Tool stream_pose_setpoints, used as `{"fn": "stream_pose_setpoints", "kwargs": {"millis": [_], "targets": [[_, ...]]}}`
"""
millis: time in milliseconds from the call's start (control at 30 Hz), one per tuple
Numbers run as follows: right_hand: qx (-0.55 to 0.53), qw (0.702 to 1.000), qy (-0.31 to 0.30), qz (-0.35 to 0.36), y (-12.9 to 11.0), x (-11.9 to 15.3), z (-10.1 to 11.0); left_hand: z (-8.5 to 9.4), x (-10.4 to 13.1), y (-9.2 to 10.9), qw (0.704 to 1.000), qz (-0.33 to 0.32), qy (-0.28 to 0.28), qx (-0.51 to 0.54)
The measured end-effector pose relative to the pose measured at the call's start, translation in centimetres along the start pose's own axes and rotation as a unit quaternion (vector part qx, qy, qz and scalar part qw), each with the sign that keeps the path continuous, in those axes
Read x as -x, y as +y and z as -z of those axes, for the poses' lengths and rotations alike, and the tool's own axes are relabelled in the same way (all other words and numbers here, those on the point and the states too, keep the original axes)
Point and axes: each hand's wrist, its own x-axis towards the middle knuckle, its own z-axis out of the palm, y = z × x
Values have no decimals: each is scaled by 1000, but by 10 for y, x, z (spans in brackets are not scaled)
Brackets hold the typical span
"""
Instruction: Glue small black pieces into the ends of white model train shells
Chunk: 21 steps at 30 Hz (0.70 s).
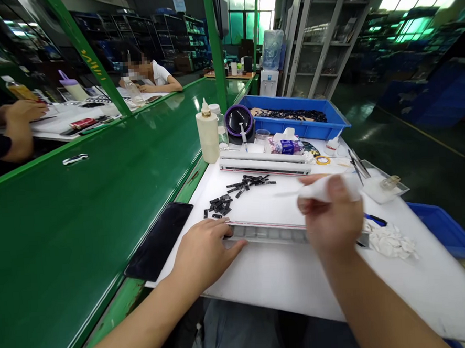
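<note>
A long grey bar (271, 234) with a white, red-lined edge lies across the near part of the white tabletop. My left hand (205, 249) is closed about its left end, the thumb on the near side and the fingers on the far side. Above the bar's right part, my right hand (333, 215) grips a white squeeze bottle (316, 189), blurred by motion. Its thin tip points left. Small black rectangular pieces lie in two loose piles beyond the bar: one pile (219, 205) near my left fingers, another pile (249, 182) farther back.
White bars (265, 164) lie behind the piles. Beyond them stand a cream bottle (207, 133), a tissue pack (288, 143) and a blue bin (304, 130). Crumpled tissue (392, 240) lies right. A black tablet-like slab (161, 238) borders the green conveyor (101, 213) at left. Two people sit across it.
</note>
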Motion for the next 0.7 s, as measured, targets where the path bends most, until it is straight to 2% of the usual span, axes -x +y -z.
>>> {"fn": "stream_pose_setpoints", "kwargs": {"millis": [67,167,300,367,433,500,700], "targets": [[-44,998,32,18,-16,-28,24,0,-1,-1,1000,0,-5,4],[-20,1000,10,-18,-23,-72,68,0,-1,-2,1000,1,2,8],[27,995,-1,-95,4,-110,119,-1,-2,-4,1000,-10,7,6],[150,983,-8,-102,23,-116,137,-1,-3,-6,1000,-18,14,5],[297,951,-20,-86,37,-117,149,-2,-3,-8,999,-24,24,5],[389,918,-30,-71,46,-114,155,-4,-4,-10,999,-27,30,4],[479,875,-38,-66,56,-104,152,-10,-7,-17,998,-36,41,-14]]}}
